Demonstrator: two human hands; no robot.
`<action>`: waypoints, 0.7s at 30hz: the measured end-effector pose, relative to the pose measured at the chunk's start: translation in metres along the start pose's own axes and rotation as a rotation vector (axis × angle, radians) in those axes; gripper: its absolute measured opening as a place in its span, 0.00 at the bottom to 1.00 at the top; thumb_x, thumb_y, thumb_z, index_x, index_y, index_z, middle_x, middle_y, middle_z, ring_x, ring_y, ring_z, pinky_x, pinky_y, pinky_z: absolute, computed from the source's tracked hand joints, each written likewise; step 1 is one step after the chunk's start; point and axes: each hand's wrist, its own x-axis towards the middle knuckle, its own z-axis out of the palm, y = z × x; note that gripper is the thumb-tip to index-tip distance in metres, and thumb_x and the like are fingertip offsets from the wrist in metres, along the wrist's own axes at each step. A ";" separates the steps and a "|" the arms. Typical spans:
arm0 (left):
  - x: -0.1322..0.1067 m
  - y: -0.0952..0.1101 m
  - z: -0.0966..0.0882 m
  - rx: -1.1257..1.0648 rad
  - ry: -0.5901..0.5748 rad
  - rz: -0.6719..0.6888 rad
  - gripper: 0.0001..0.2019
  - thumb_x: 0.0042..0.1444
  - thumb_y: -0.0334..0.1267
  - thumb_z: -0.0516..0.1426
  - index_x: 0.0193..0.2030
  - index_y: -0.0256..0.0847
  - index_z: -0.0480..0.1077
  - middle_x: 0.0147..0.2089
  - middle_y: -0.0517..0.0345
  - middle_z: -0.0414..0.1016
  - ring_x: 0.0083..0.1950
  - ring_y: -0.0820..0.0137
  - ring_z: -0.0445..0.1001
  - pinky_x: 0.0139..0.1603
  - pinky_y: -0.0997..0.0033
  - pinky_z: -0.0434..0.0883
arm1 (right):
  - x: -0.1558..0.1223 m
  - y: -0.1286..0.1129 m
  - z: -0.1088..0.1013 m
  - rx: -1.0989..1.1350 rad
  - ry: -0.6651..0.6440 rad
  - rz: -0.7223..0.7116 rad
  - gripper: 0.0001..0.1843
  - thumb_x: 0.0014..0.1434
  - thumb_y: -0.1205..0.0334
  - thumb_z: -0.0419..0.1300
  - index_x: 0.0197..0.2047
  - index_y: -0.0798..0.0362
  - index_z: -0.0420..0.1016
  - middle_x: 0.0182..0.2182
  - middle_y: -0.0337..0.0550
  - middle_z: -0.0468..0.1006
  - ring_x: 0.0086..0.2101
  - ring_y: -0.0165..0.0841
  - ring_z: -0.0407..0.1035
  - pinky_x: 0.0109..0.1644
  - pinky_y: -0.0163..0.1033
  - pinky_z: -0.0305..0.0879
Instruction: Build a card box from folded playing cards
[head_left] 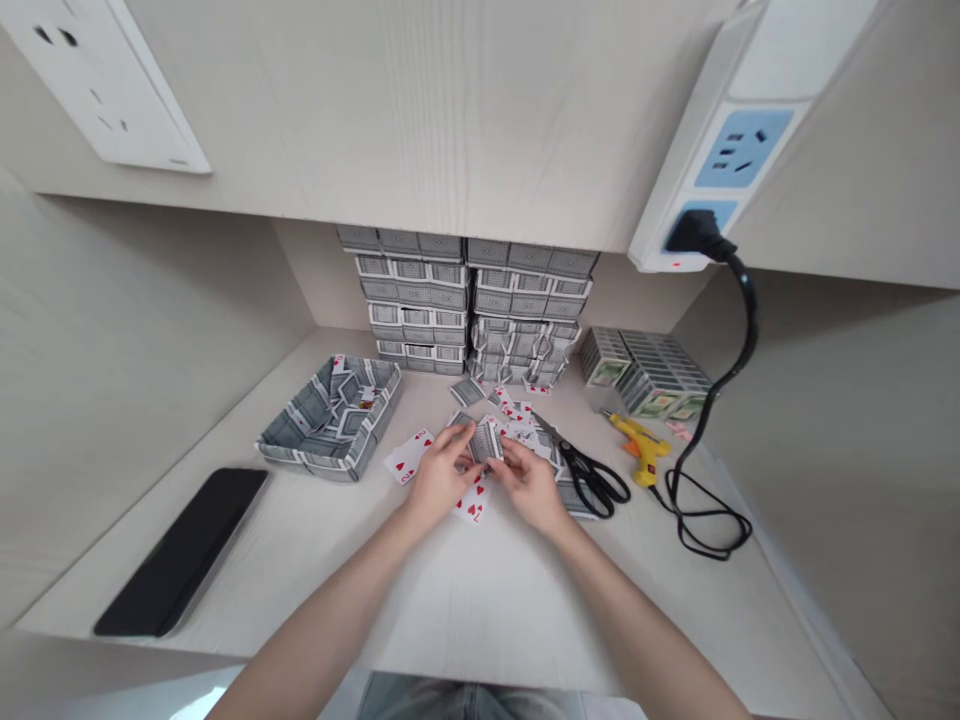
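Grey-backed playing card pinched between the fingers of both hands.
The left hand grips its left side, the right hand its right, over loose cards on the surface; scissors lie just beside the right hand.

left of lower centre: playing card, red "2" at two corners, red hearts | lower centre: second card, red hearts, corner figure apparently "7" | right of centre: scattered cards, red hearts, figures too small to read | other lettering: none legible
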 end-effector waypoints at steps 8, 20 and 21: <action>-0.002 -0.001 0.001 -0.002 -0.029 -0.008 0.28 0.44 0.28 0.59 0.55 0.42 0.62 0.53 0.49 0.63 0.33 0.75 0.74 0.39 0.69 0.75 | -0.006 -0.007 -0.003 -0.468 0.022 -0.102 0.19 0.55 0.60 0.53 0.51 0.51 0.68 0.39 0.46 0.78 0.35 0.36 0.74 0.40 0.39 0.70; -0.003 0.012 0.000 0.037 -0.111 -0.117 0.29 0.43 0.27 0.55 0.55 0.41 0.55 0.41 0.55 0.72 0.39 0.70 0.73 0.43 0.67 0.71 | -0.010 -0.018 0.001 -0.585 0.049 -0.351 0.20 0.56 0.61 0.53 0.53 0.51 0.67 0.44 0.47 0.75 0.42 0.37 0.71 0.47 0.41 0.66; -0.003 0.013 0.000 0.026 -0.115 -0.117 0.30 0.43 0.27 0.55 0.55 0.41 0.55 0.41 0.55 0.72 0.40 0.70 0.73 0.43 0.67 0.71 | -0.010 -0.018 0.001 -0.580 0.050 -0.354 0.20 0.56 0.61 0.53 0.53 0.51 0.67 0.44 0.47 0.75 0.41 0.37 0.71 0.47 0.41 0.66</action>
